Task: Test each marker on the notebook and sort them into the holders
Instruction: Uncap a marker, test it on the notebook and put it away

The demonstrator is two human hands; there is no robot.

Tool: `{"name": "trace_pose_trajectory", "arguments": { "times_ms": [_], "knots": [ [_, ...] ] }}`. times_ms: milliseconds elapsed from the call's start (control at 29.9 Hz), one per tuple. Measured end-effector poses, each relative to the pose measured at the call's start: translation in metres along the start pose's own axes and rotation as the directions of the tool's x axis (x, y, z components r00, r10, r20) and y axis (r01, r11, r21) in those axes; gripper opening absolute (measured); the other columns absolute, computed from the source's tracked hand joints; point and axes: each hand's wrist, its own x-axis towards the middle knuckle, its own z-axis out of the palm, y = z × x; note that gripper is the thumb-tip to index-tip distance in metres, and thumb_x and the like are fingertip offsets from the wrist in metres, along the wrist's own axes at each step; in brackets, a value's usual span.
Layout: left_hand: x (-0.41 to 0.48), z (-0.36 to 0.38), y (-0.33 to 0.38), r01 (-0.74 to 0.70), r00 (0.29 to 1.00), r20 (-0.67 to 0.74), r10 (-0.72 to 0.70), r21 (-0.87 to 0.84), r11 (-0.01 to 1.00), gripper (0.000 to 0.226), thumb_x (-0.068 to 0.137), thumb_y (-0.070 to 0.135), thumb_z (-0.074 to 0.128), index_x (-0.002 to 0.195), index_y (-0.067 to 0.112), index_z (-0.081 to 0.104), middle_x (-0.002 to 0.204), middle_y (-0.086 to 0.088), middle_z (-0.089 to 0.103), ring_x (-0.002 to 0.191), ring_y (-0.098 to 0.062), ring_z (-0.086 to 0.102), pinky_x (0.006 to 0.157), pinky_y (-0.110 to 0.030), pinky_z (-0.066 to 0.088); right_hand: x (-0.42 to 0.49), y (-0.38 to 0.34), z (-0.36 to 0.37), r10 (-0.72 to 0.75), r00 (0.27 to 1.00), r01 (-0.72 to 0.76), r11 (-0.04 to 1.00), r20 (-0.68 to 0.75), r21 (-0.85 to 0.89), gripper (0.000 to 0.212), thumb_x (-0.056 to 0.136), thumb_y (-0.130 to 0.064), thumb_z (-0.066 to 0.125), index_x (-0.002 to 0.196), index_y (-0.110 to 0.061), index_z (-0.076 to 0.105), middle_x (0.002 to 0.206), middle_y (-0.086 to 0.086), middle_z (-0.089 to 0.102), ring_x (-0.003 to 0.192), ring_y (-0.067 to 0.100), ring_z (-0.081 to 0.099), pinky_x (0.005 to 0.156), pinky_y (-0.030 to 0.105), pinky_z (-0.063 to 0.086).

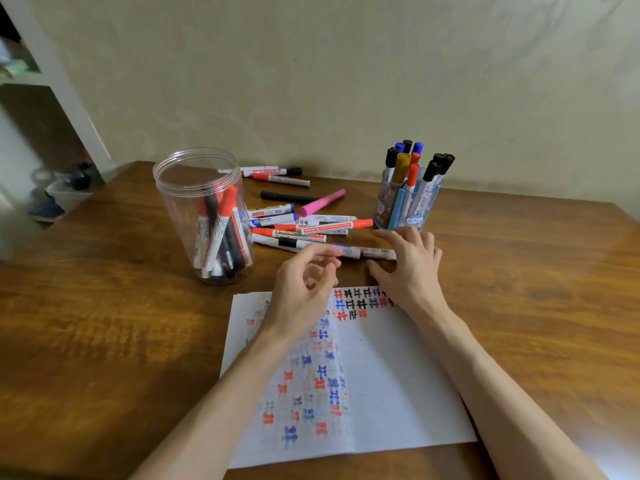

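Fingers of left hand and right hand pinch opposite ends of one marker above the notebook, apparently to uncap it for testing.

We count two hands: a left hand and a right hand. One open notebook lies on one wooden table. Two holders: one clear jar and one blue pen cup.

In the jar we make out roughly six markers, red and black caps mixed; overlap blurs the exact tally. The cup shows about eleven caps: some six black, two blue, two red, one mustard.

Loose markers on the table number about twelve, among them one pink marker and one all-black marker.
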Motion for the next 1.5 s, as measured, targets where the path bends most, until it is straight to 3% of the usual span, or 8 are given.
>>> {"name": "trace_pose_trajectory", "arguments": {
  "times_ms": [201, 301, 401, 502, 769, 970, 1170, 1505],
  "knots": [
    [0.002, -0.001, -0.006, -0.003, 1.0, -0.003, 0.004, 0.04, 0.999, 0.02, 0.1, 0.022, 0.064, 0.117, 0.032, 0.066, 0.114, 0.016, 0.068, 0.107, -0.001, 0.064, 0.08, -0.01, 0.053, -0.001, 0.007, -0.009, 0.062, 0.986, -0.067, 0.997, 0.152, 0.026, 0.028, 0.096, -0.046, 0.072, 0.12, -0.031, 0.075, 0.131, -0.001, 0.063, 0.12, 0.022, 0.044, 0.092, 0.037, 0.024],
    [0.003, -0.001, -0.008, -0.047, 0.998, -0.037, 0.051, 0.087, 0.995, 0.025, 0.098, 0.019, 0.067, 0.12, 0.031, 0.065, 0.121, 0.017, 0.064, 0.106, 0.003, 0.061, 0.077, -0.006, 0.049, -0.004, 0.007, -0.022, 0.063, 0.983, -0.092, 0.982, 0.173, 0.164, 0.023, 0.095, -0.044, 0.075, 0.116, -0.034, 0.073, 0.119, -0.006, 0.069, 0.115, 0.018, 0.058, 0.097, 0.037, 0.039],
    [0.005, -0.002, -0.009, -0.102, 0.991, -0.069, 0.113, 0.149, 0.984, 0.038, 0.096, 0.023, 0.072, 0.132, 0.033, 0.061, 0.129, 0.02, 0.053, 0.108, 0.003, 0.058, 0.076, -0.009, 0.051, -0.007, 0.004, -0.036, -0.03, 0.98, -0.055, 0.91, 0.197, 0.41, 0.021, 0.091, -0.039, 0.08, 0.109, -0.032, 0.074, 0.101, -0.013, 0.072, 0.09, 0.002, 0.066, 0.069, 0.013, 0.048],
    [0.007, -0.004, -0.008, -0.117, 0.991, -0.047, 0.127, 0.181, 0.977, 0.038, 0.097, 0.029, 0.069, 0.133, 0.034, 0.063, 0.127, 0.026, 0.052, 0.118, 0.009, 0.052, 0.085, -0.013, 0.053, -0.009, 0.0, -0.044, -0.137, 0.964, -0.006, 0.847, 0.229, 0.531, 0.024, 0.087, -0.034, 0.084, 0.107, -0.022, 0.077, 0.098, -0.009, 0.076, 0.082, -0.001, 0.07, 0.063, 0.016, 0.053],
    [-0.001, -0.004, 0.001, -0.21, 0.976, 0.103, 0.192, 0.209, 0.955, 0.025, 0.091, 0.026, 0.075, 0.115, 0.024, 0.072, 0.104, 0.019, 0.069, 0.104, 0.007, 0.061, 0.08, -0.007, 0.049, -0.03, -0.008, -0.049, -0.002, 0.926, -0.356, 0.33, 0.378, 0.874, 0.029, 0.084, -0.032, 0.084, 0.102, -0.01, 0.08, 0.082, 0.002, 0.07, 0.075, 0.015, 0.058, 0.072, 0.029, 0.047],
    [-0.014, 0.003, 0.008, -0.293, 0.946, 0.233, 0.227, 0.308, 0.905, 0.049, 0.083, 0.059, 0.058, 0.114, 0.024, 0.071, 0.1, 0.012, 0.073, 0.095, 0.001, 0.065, 0.078, -0.016, 0.055, -0.058, -0.018, -0.042, 0.019, 0.958, -0.267, 0.435, 0.287, 0.86, 0.037, 0.096, -0.039, 0.073, 0.069, -0.013, 0.071, 0.067, 0.01, 0.062, 0.063, 0.02, 0.052, 0.06, 0.028, 0.043],
    [-0.014, 0.005, 0.008, -0.274, 0.942, 0.279, 0.188, 0.309, 0.911, 0.022, 0.097, 0.037, 0.064, 0.11, 0.022, 0.074, 0.092, 0.009, 0.072, 0.085, -0.011, 0.066, 0.074, -0.036, 0.053, -0.059, -0.017, -0.042, -0.012, 0.973, -0.197, 0.484, 0.231, 0.853, 0.037, 0.099, -0.033, 0.07, 0.079, -0.003, 0.073, 0.067, 0.006, 0.064, 0.06, 0.015, 0.054, 0.059, 0.024, 0.045],
    [-0.011, 0.004, 0.017, -0.124, 0.928, 0.368, 0.061, 0.15, 0.981, 0.019, 0.101, 0.038, 0.06, 0.106, 0.028, 0.076, 0.086, 0.002, 0.071, 0.084, -0.021, 0.065, 0.076, -0.046, 0.052, -0.061, -0.01, -0.048, -0.037, 0.986, -0.128, 0.468, 0.165, 0.874, 0.027, 0.098, -0.031, 0.071, 0.093, -0.004, 0.076, 0.071, 0.007, 0.068, 0.064, 0.017, 0.058, 0.062, 0.028, 0.049]
  ]
}}
